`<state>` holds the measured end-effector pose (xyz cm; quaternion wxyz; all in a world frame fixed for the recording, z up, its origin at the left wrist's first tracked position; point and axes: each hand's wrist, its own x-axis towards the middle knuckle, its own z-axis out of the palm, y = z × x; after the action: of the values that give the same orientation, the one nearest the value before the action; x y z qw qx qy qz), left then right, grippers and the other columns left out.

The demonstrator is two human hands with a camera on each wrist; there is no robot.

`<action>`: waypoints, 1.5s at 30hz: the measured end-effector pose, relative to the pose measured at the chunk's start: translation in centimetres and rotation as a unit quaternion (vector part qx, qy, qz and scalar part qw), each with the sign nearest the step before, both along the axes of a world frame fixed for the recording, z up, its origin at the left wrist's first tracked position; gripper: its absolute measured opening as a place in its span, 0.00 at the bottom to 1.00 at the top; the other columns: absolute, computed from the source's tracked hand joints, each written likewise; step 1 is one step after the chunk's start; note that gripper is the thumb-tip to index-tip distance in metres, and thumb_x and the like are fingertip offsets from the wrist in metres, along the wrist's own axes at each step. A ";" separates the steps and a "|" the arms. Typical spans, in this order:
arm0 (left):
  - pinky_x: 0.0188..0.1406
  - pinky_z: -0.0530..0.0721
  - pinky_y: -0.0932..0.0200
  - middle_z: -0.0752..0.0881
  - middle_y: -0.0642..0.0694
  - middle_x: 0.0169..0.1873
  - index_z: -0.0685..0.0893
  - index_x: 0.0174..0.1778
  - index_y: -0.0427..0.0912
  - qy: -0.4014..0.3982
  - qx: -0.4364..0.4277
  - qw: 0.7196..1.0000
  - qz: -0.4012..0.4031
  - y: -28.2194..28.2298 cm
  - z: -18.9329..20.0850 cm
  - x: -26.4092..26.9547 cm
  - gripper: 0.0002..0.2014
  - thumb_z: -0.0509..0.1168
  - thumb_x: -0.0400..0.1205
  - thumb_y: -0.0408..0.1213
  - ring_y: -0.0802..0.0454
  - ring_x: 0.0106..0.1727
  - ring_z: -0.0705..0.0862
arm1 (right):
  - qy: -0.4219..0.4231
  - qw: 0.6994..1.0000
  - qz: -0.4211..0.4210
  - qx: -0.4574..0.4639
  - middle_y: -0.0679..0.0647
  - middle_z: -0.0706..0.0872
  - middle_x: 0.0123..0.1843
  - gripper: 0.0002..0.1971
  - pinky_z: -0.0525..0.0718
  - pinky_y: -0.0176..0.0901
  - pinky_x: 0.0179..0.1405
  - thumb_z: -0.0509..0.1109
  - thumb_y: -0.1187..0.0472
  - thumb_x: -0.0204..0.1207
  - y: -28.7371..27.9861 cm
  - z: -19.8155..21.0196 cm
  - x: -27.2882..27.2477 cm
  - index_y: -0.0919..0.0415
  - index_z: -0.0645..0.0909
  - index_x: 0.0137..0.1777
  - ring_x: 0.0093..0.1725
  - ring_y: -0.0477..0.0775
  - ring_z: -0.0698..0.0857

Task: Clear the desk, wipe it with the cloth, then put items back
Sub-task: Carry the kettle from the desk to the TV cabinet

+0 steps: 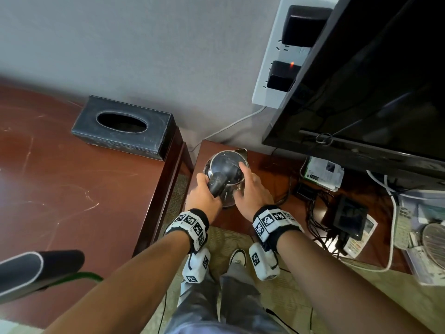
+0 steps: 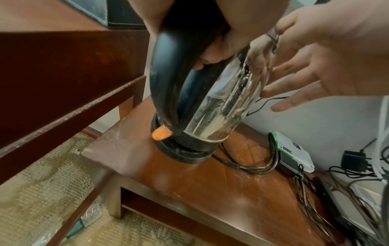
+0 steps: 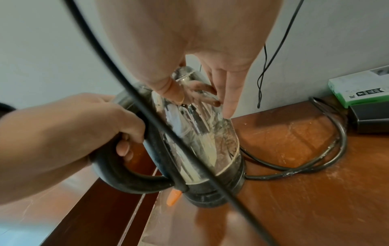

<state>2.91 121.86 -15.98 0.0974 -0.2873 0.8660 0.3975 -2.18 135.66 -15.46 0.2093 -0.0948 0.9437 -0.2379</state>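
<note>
left hand (image 1: 204,197) fingers curled round black handle of steel kettle (image 1: 226,173); kettle sits on its base on low side bench (image 2: 242,179); right hand (image 1: 250,189) fingers straight, spread, against kettle body; tissue box (image 1: 125,126) on upper bench (image 1: 60,189)

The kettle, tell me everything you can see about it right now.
The kettle has a shiny steel body, a dark lid, a curved black handle and an orange switch near the bottom. It stands on its black round base on the low wooden table with a black cord looped behind. The left hand grips the handle; the right hand lies open against its side.
</note>
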 end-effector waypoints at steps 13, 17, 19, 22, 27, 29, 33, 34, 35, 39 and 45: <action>0.45 0.87 0.48 0.85 0.44 0.45 0.64 0.54 0.52 -0.052 -0.007 0.997 -0.053 -1.5 0.4 2.1 0.21 0.71 0.76 0.41 0.40 0.43 0.86 | 0.015 1.000 0.025 -0.004 0.56 0.70 0.75 0.37 0.84 0.49 0.51 0.65 0.58 0.81 -0.4 0.3 0.4 0.38 0.54 0.85 0.63 0.58 0.80; 0.52 0.86 0.45 0.86 0.41 0.52 0.66 0.58 0.49 -0.069 -0.023 0.993 -0.088 -2.1 0.3 2.8 0.20 0.71 0.78 0.41 0.37 0.50 0.87 | 0.006 1.000 0.025 0.004 0.57 0.68 0.77 0.36 0.83 0.47 0.48 0.64 0.57 0.82 -0.9 0.2 1.5 0.37 0.53 0.86 0.62 0.59 0.81; 0.54 0.85 0.45 0.86 0.40 0.55 0.66 0.60 0.47 -0.069 -0.027 0.993 -0.087 -2.0 0.1 3.3 0.21 0.71 0.79 0.41 0.36 0.53 0.87 | 0.006 1.000 0.030 0.002 0.57 0.66 0.78 0.36 0.84 0.48 0.46 0.65 0.56 0.82 -1.0 0.0 2.0 0.37 0.52 0.86 0.60 0.59 0.82; 0.53 0.85 0.45 0.85 0.40 0.54 0.67 0.61 0.45 -0.068 -0.032 0.994 -0.082 -1.7 0.0 3.4 0.20 0.70 0.80 0.40 0.36 0.53 0.87 | 0.015 0.999 0.034 0.003 0.56 0.67 0.77 0.36 0.83 0.46 0.42 0.65 0.56 0.83 -1.0 -0.2 2.2 0.37 0.51 0.86 0.55 0.58 0.83; 0.46 0.83 0.46 0.84 0.41 0.50 0.65 0.57 0.45 -0.077 -0.046 0.991 -0.096 -0.4 -0.3 2.0 0.19 0.69 0.80 0.39 0.38 0.50 0.86 | 0.010 1.000 0.006 0.017 0.55 0.72 0.74 0.38 0.87 0.50 0.42 0.65 0.55 0.83 -0.2 -0.6 1.5 0.38 0.50 0.87 0.48 0.56 0.84; 0.45 0.83 0.46 0.84 0.41 0.49 0.65 0.57 0.46 -0.084 -0.044 0.991 -0.089 -0.1 -0.3 1.9 0.19 0.69 0.80 0.39 0.38 0.49 0.86 | 0.008 1.000 0.012 0.021 0.54 0.73 0.72 0.38 0.87 0.50 0.42 0.66 0.56 0.82 -0.1 -0.6 1.4 0.39 0.49 0.87 0.48 0.55 0.84; 0.46 0.82 0.46 0.84 0.40 0.50 0.66 0.60 0.44 -0.088 -0.040 0.991 -0.095 -0.3 -0.2 1.9 0.19 0.69 0.80 0.39 0.38 0.50 0.86 | 0.008 1.000 0.005 0.018 0.55 0.72 0.72 0.38 0.88 0.51 0.42 0.65 0.56 0.83 -0.3 -0.6 1.5 0.38 0.48 0.87 0.46 0.55 0.84; 0.46 0.82 0.46 0.84 0.40 0.50 0.67 0.60 0.44 -0.088 -0.039 0.991 -0.096 -0.3 -0.1 1.9 0.19 0.69 0.80 0.39 0.38 0.50 0.86 | 0.007 1.000 0.001 0.018 0.55 0.72 0.72 0.38 0.88 0.52 0.42 0.65 0.56 0.83 -0.3 -0.5 1.5 0.38 0.48 0.87 0.46 0.55 0.84; 0.46 0.82 0.47 0.84 0.39 0.51 0.67 0.60 0.44 -0.088 -0.040 0.991 -0.097 -0.4 -0.1 1.9 0.19 0.69 0.81 0.39 0.38 0.51 0.86 | 0.007 1.000 -0.001 0.017 0.55 0.73 0.72 0.38 0.88 0.52 0.42 0.65 0.56 0.83 -0.4 -0.5 1.6 0.38 0.49 0.87 0.47 0.55 0.84; 0.49 0.83 0.45 0.85 0.38 0.53 0.67 0.61 0.43 -0.094 -0.042 0.989 -0.104 -0.5 0.1 1.9 0.19 0.69 0.81 0.40 0.37 0.53 0.86 | 0.006 1.000 -0.005 0.021 0.55 0.73 0.72 0.38 0.88 0.51 0.43 0.65 0.56 0.83 -0.5 -0.2 1.7 0.37 0.48 0.87 0.48 0.55 0.84; 0.52 0.85 0.45 0.84 0.41 0.55 0.67 0.60 0.45 -0.095 -0.050 0.984 -0.140 -1.2 0.3 2.0 0.21 0.69 0.79 0.46 0.38 0.54 0.86 | -0.015 0.999 -0.002 0.046 0.55 0.72 0.74 0.39 0.86 0.52 0.50 0.63 0.55 0.83 -0.7 0.6 1.9 0.37 0.45 0.87 0.55 0.56 0.83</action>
<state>4.89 120.66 -15.68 0.2196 -0.2040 0.9034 0.3067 -0.31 134.92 -14.86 0.2269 -0.0793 0.9507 -0.1958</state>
